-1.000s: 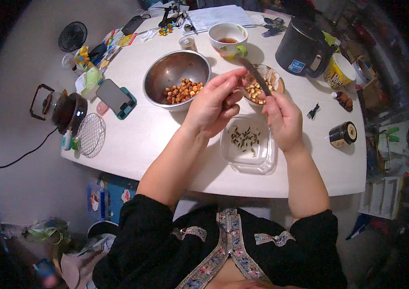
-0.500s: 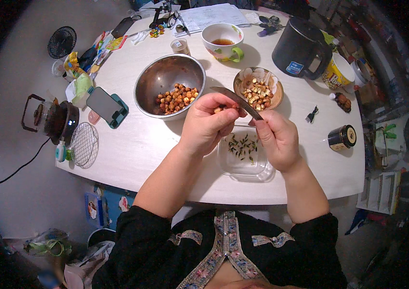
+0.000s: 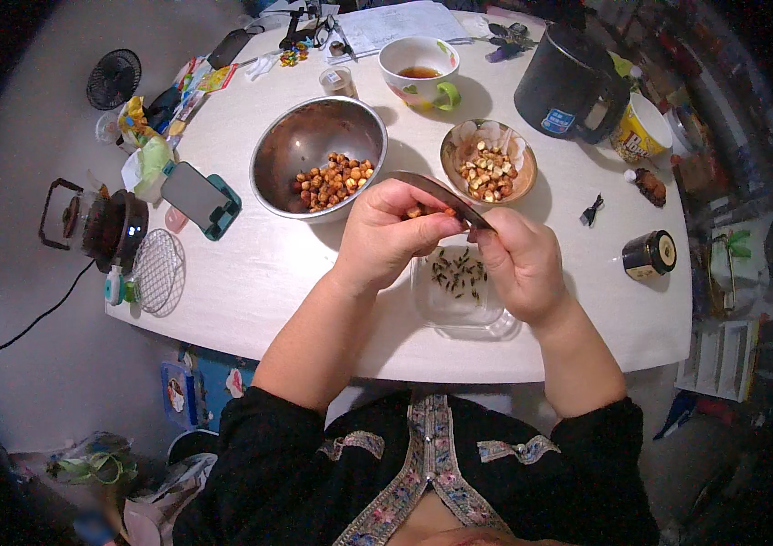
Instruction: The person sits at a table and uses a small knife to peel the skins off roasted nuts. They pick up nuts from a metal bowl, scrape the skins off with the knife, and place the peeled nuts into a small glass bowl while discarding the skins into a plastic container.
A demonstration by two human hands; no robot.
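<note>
My left hand [image 3: 373,232] is closed around several brown lotus seeds [image 3: 418,211], partly hidden by its fingers. In my right hand [image 3: 529,264] is a dark, slightly curved knife [image 3: 445,195]; its blade lies across the left fingertips, and its handle is mostly hidden. Both hands meet above the table, just beyond a clear plastic container [image 3: 459,324] holding small green lotus seed cores [image 3: 455,271]. Whole brown seeds fill part of a steel bowl [image 3: 270,146] at the left. Split, paler seeds [image 3: 492,170] lie in a patterned bowl [image 3: 526,185] behind my right hand.
Beyond the bowls stand a cup of brown liquid [image 3: 404,89], a small lidded tub [image 3: 338,82] and a black jug [image 3: 555,86]. A phone on a stand [image 3: 200,200] and wire rack [image 3: 159,273] are at left; a dark jar [image 3: 648,255] and short cable [image 3: 592,211] at right.
The knife has tilted and dropped slightly, its right end moving down toward my right thumb. Both hands stay together in nearly the same place; the view has shifted a little.
</note>
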